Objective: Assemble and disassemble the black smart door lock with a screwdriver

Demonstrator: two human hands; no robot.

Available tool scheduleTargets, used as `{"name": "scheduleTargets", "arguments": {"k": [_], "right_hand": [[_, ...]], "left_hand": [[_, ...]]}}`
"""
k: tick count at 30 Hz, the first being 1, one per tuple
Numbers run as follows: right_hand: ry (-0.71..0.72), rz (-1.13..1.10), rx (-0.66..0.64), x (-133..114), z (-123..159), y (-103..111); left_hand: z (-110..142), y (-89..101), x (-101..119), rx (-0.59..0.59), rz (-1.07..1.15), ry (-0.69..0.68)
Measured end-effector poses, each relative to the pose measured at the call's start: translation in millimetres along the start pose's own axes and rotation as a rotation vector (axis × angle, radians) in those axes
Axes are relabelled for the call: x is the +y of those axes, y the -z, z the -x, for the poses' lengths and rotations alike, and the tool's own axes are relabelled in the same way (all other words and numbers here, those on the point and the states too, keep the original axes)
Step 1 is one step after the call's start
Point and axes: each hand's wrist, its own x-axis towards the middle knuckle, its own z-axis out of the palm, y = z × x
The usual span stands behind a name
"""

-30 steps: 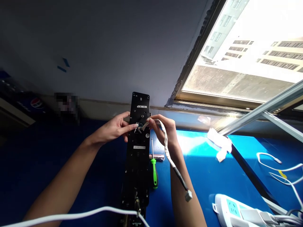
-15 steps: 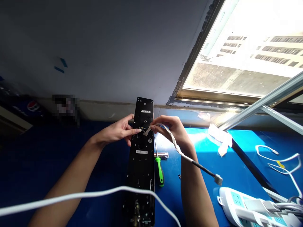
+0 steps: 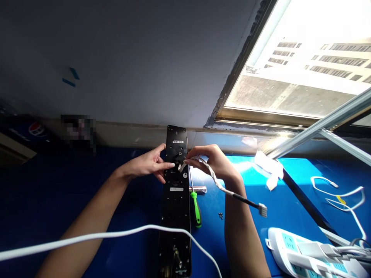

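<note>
A long black panel point(image 3: 175, 208) with small holes and white labels stands tilted in front of me. My left hand point(image 3: 149, 164) grips its left edge, thumb on the face beside a small opening and fingers around the side. Between the thumb and fingers of my right hand point(image 3: 213, 160) is a white-wrapped cable point(image 3: 215, 177); one end meets the panel near my left thumb. Whether that end is plugged in, I cannot tell. From my right hand the cable hangs out to the right, turning black before a white multi-pin connector point(image 3: 262, 210) that dangles free.
Right of the panel lie a green-handled screwdriver point(image 3: 196, 210), a shiny cylinder point(image 3: 199, 189) and several small screws point(image 3: 220, 216). A white power strip point(image 3: 290, 247) with plugs sits at lower right. A white cord point(image 3: 121, 233) crosses the foreground. Metal framing point(image 3: 315, 133) slants at right.
The panel and both hands have shifted slightly right and down in view. The cable's loose end has swung right, and the screws have come into view. My right hand keeps its pinch on the cable.
</note>
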Motion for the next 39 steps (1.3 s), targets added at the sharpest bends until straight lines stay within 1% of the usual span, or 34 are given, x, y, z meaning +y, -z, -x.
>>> {"name": "scheduleTargets", "arguments": {"k": [8, 12, 16, 20, 23, 27, 31, 36, 39], "right_hand": [[-0.038, 0.018, -0.062, -1.7, 2.2, 3.7], [-0.054, 0.043, -0.079, -5.3, 5.5, 7.7], [-0.044, 0.048, -0.057, -9.2, 10.5, 8.8], [-0.046, 0.007, -0.067, -10.5, 17.0, 2.8], [-0.066, -0.042, -0.062, -8.5, 21.8, -6.7], [-0.079, -0.1, -0.014, -4.5, 28.1, -22.6], [-0.078, -0.172, 0.07, -0.8, 35.1, -37.5], [-0.09, -0.225, 0.176, 4.8, 41.3, -47.6], [-0.089, -0.23, 0.203, 6.7, 42.2, -47.8]], "left_hand": [[3.3, -3.8, 2.3, -0.051, -0.009, 0.009], [7.4, -7.9, 3.0, -0.002, -0.016, 0.017], [15.1, -15.8, 4.7, -0.003, -0.029, 0.009], [23.4, -24.7, -3.4, -0.041, 0.032, -0.042], [27.1, -30.2, -15.7, -0.01, 0.061, -0.073], [28.6, -35.4, -29.4, 0.092, 0.07, -0.075], [28.5, -39.3, -34.9, 0.095, 0.095, -0.078], [28.5, -38.7, -29.8, 0.165, 0.071, -0.072], [26.9, -33.1, -23.0, 0.163, 0.053, -0.1]]}}
